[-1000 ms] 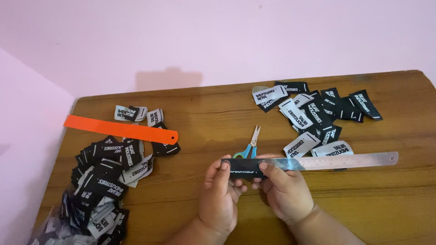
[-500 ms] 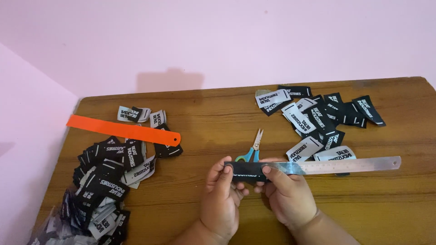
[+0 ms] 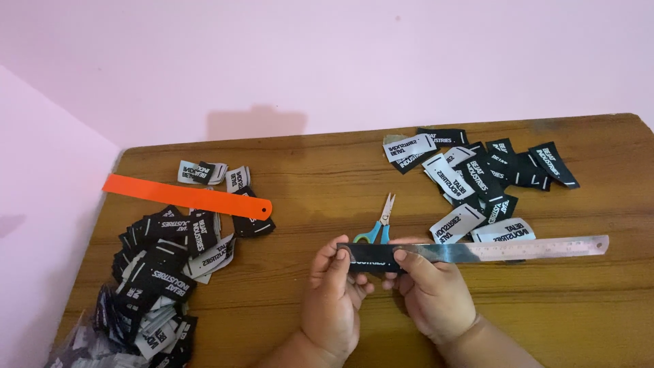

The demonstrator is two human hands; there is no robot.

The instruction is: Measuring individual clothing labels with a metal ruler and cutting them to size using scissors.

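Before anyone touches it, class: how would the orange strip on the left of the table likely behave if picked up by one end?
The orange strip looks thin and flat, so it probably flexes a little and weighs little. Its smooth surface may slide easily over the fabric labels it partly rests on. Flat, so unlikely to roll.

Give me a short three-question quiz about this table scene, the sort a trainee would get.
1. True or false: the orange strip lies beside the right-hand pile of labels.
2. What do both hands, left hand and right hand, grip between them?
3. Where do the scissors lie? A) just beyond the hands B) on the left pile of labels C) off the wooden table

Key
1. False; it lies by the left pile.
2. A black label at the end of the metal ruler.
3. A
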